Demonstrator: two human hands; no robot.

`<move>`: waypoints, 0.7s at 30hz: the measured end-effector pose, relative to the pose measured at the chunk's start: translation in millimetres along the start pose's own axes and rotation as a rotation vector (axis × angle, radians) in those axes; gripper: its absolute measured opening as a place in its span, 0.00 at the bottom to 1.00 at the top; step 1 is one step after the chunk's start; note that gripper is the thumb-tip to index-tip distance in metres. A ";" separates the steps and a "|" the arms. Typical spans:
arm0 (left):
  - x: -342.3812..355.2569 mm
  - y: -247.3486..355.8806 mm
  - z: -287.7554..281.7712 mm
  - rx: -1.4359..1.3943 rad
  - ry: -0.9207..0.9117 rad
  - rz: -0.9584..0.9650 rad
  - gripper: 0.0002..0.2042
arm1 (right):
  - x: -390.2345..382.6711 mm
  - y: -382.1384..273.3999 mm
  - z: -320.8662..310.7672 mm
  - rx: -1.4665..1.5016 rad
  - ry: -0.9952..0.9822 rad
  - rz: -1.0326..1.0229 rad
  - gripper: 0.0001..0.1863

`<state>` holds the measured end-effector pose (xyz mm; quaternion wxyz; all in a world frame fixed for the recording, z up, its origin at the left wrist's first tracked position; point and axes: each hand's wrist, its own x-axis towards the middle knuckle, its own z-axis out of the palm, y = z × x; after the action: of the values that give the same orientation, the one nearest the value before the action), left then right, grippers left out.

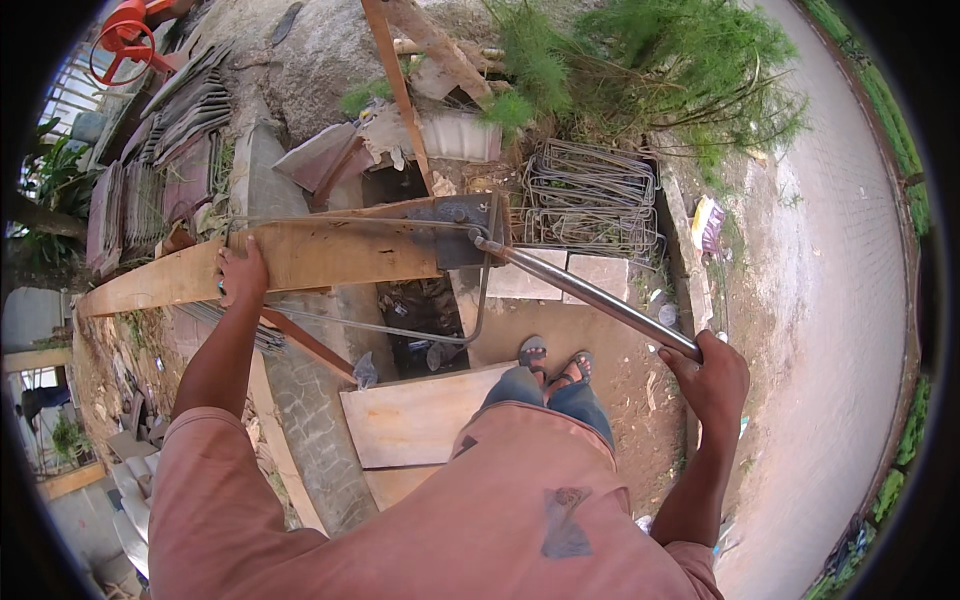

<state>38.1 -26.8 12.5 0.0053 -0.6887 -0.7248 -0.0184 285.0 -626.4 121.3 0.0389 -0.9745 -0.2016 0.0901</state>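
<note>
My right hand (708, 375) is wrapped around the lower end of a steel bending bar (600, 300). This bar slants up leftward to a dark metal plate (462, 228) with bolts, fixed at the right end of a long wooden beam (345, 262). Against the plate sits a thin steel rod (400, 332), bent round so that one length runs along the beam and the other loops back left below it. My left hand (243, 272) grips the beam left of its middle, fingers partly curled; the far fingertips are hard to make out.
Beyond the plate lies a pile of bent steel stirrups (590, 190), beside a leafy green plant (650, 70). Stacked roof tiles (160, 180) stand at the left. A ditch (420, 310) runs below the beam, near a pale board (420, 415). A paved road (830, 300) passes at right.
</note>
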 end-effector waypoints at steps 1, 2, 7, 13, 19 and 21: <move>6.6 -0.4 5.6 -0.010 0.006 0.022 0.41 | 1.1 -6.5 -3.9 -0.001 0.025 0.034 0.29; 12.5 0.4 9.5 -0.004 0.012 0.047 0.41 | -0.3 -8.6 -4.7 0.004 0.052 0.045 0.30; 48.9 -16.5 27.2 0.020 0.023 0.123 0.42 | -28.9 -18.8 16.1 0.058 0.194 0.070 0.30; 25.5 -9.3 14.0 -0.015 -0.007 0.089 0.42 | -47.5 -26.2 15.5 0.085 0.187 0.073 0.30; -7.8 6.4 -6.5 -0.077 -0.023 0.022 0.40 | -18.4 2.6 24.6 0.066 0.099 0.011 0.31; -5.1 8.2 0.0 -0.100 -0.016 0.026 0.40 | -8.6 13.2 43.9 0.150 0.055 0.053 0.30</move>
<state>46.5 -31.4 12.5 -0.0345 -0.6975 -0.7141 -0.0488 274.0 -640.2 78.2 0.1149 -0.9760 -0.1673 0.0793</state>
